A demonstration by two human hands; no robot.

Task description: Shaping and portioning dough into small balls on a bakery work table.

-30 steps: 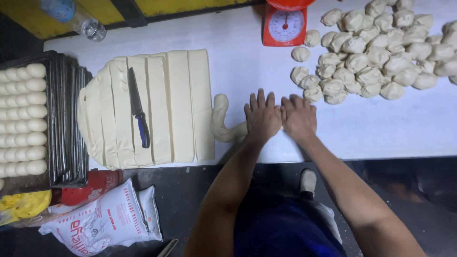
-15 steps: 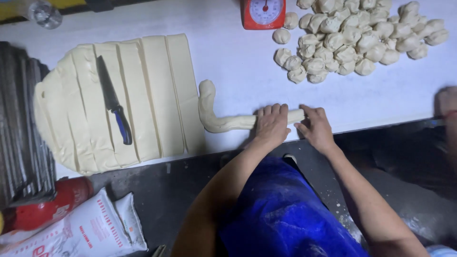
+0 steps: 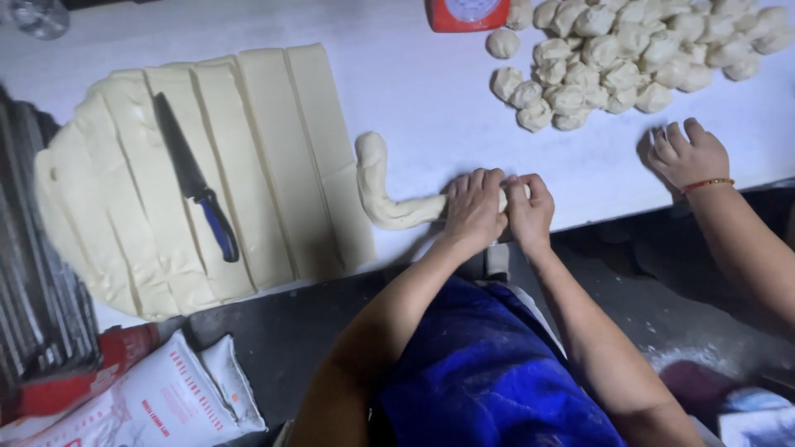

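On the white table (image 3: pixel 414 91), my left hand (image 3: pixel 474 205) and right hand (image 3: pixel 530 211) press flat, unclenched, on the dough rope (image 3: pixel 383 186) (sliced dough slab (image 3: pixel 207 174) lies left).

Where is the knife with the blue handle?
In the head view, the black-bladed knife with the blue handle lies on the left, on top of the flat sheet of pale dough cut into strips, away from both hands.

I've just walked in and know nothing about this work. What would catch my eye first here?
Near the table's front edge, the left hand and right hand press side by side on a curved rope of dough. To the left lies a big dough slab cut into strips, with a blue-handled knife on top. At the far right sits a heap of dough balls, with another person's hand below it.
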